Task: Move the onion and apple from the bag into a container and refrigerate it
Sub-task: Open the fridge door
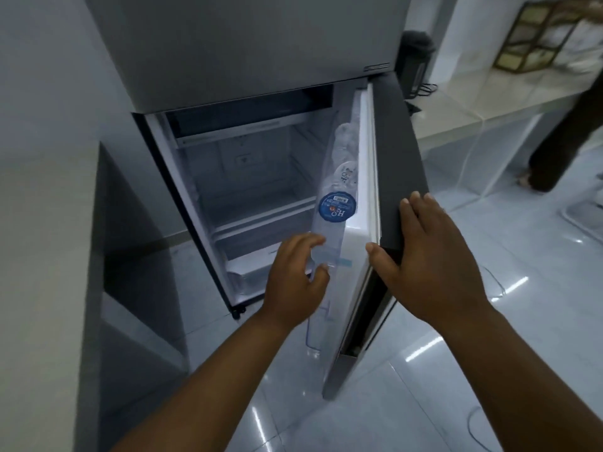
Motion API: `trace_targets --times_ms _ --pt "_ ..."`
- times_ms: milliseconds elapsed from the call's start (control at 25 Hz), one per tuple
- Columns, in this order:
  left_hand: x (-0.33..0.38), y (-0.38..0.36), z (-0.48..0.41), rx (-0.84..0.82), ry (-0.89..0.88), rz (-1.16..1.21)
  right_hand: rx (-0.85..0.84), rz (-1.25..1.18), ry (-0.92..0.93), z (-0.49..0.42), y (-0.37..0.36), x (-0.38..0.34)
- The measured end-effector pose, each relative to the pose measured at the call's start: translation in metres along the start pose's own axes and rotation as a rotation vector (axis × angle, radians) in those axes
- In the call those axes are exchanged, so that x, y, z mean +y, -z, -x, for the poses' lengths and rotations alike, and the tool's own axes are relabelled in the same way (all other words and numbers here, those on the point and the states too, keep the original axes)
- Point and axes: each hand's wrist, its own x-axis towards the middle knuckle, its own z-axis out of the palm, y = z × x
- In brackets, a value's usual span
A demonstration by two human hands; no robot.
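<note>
A grey refrigerator [228, 53] stands before me with its lower door [401, 151] swung open to the right. My right hand [424, 256] lies flat on the door's dark outer face, thumb hooked over its edge. My left hand [293, 278] hangs with fingers apart beside the clear door shelf [326, 288], holding nothing. Water bottles [337, 207] stand in the door rack. Inside, the shelves [261, 197] look bare and a white drawer [257, 269] sits at the bottom. No onion, apple, bag or container is visible.
A grey cabinet [124, 256] stands close on the left. A pale counter [489, 109] runs at the right with a dark appliance [416, 60] on it. Another person's leg [561, 141] stands by the counter. Glossy floor tiles [489, 337] spread to the right.
</note>
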Motion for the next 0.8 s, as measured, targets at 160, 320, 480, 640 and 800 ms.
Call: trace_targets --times_ms 160,320,480,640,800 --pt "0.012 -0.047 -0.018 -0.359 -0.163 -0.235 -0.017 0.096 0.007 0.025 0.020 0.060" --pt "0.041 -0.104 -0.017 -0.409 -0.324 -0.332 0.002 0.100 -0.052 0.034 0.041 0.125" --pt "0.074 -0.154 -0.019 -0.438 -0.328 -0.384 -0.063 0.138 -0.090 0.028 0.059 0.185" --pt "0.100 -0.191 -0.023 -0.468 -0.287 -0.441 -0.086 0.196 -0.146 0.016 0.066 0.220" --pt "0.119 -0.216 -0.025 -0.484 -0.253 -0.459 -0.073 0.239 -0.155 0.010 0.069 0.246"
